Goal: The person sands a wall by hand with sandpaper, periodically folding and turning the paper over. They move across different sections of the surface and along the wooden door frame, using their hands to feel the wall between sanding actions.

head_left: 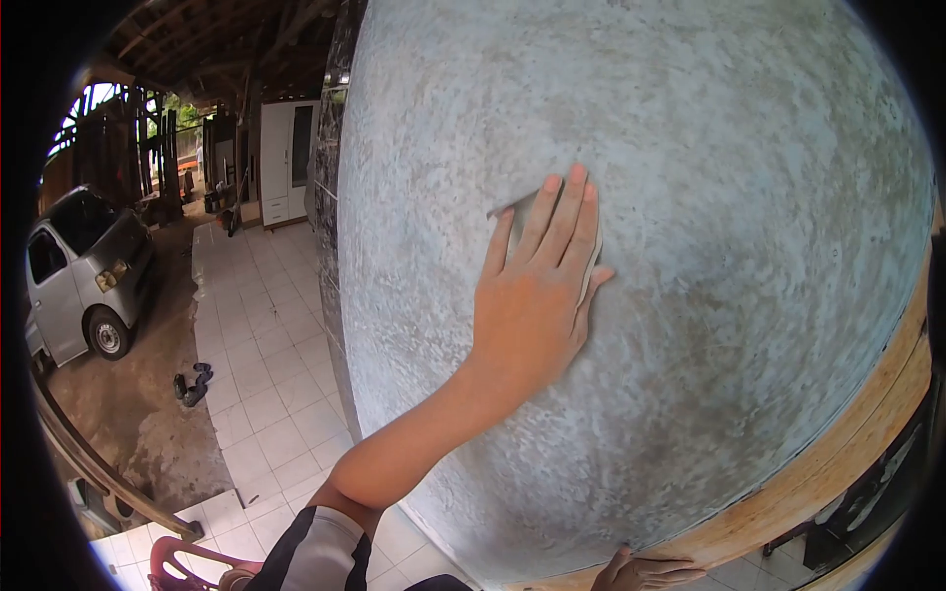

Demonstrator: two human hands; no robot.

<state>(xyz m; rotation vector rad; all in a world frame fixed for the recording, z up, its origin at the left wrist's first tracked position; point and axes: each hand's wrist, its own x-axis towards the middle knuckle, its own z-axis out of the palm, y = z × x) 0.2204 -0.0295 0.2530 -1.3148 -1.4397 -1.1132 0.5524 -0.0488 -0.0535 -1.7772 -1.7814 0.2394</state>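
My left hand (pixel 532 286) lies flat on a mottled blue-grey wall (pixel 709 177), fingers pointing up. Under the palm it holds a folded sheet of sandpaper (pixel 524 209) against the surface. A dark corner of the sheet sticks out beside the little finger, and a pale edge shows near the thumb; the rest is hidden. Low in the view, my right hand (pixel 650 571) rests at the wooden frame (pixel 788 483) along the wall's edge. Its fingers are stretched out, with the thumb apart, and nothing shows in it.
White floor tiles (pixel 271 345) run along the left, beside bare ground with a parked silver van (pixel 89 271). Sandals (pixel 194 384) lie on the ground. A white cabinet (pixel 286 163) stands farther back. A red chair (pixel 182 561) is at the lower left.
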